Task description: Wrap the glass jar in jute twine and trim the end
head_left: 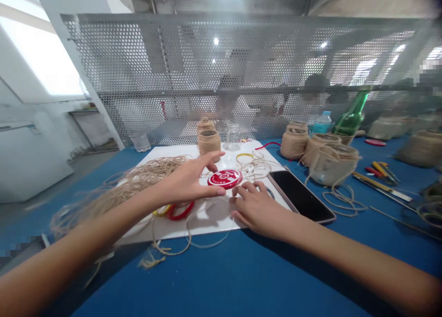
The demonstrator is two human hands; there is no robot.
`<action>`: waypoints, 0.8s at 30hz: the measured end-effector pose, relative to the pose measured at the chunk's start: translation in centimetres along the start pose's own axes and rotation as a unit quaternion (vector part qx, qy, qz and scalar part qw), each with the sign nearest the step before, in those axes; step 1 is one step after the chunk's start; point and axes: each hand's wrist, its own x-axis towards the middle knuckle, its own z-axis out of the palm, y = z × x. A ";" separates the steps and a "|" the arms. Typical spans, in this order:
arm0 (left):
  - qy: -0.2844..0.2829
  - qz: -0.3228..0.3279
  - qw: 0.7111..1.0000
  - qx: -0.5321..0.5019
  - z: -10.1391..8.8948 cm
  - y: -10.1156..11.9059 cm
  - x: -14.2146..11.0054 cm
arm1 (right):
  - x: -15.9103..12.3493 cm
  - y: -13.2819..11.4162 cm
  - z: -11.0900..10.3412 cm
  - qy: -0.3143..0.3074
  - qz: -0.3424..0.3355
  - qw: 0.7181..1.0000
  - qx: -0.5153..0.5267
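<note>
the left hand (189,180) angled in, grip spread around a red lid (226,178), and i saw the right hand (259,211) beside it, palm down, fingers bent and parted

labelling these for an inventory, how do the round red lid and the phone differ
The lid is round, while the phone is a long rectangle with rounded corners.
The lid is red with white printing; the phone's upper face is plain black.
The phone looks clearly larger than the lid.
Shared: both have their broad faces turned upward.
</note>
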 end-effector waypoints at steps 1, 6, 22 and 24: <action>0.004 -0.009 1.000 -0.010 -0.3 -0.2 -0.1 | 0.7 -0.5 0.1 -0.002 -0.012 1.000 0.002; 0.014 -0.026 0.999 -0.040 -0.6 -1.1 0.0 | 2.9 -4.3 0.8 0.030 -0.070 0.996 0.044; -0.071 0.054 0.981 0.170 5.8 -1.5 0.3 | 1.0 -8.1 1.8 0.101 -0.151 0.983 -0.026; -0.074 0.058 0.978 0.184 5.7 -1.6 0.3 | 1.5 -7.8 1.8 0.104 -0.155 0.982 -0.023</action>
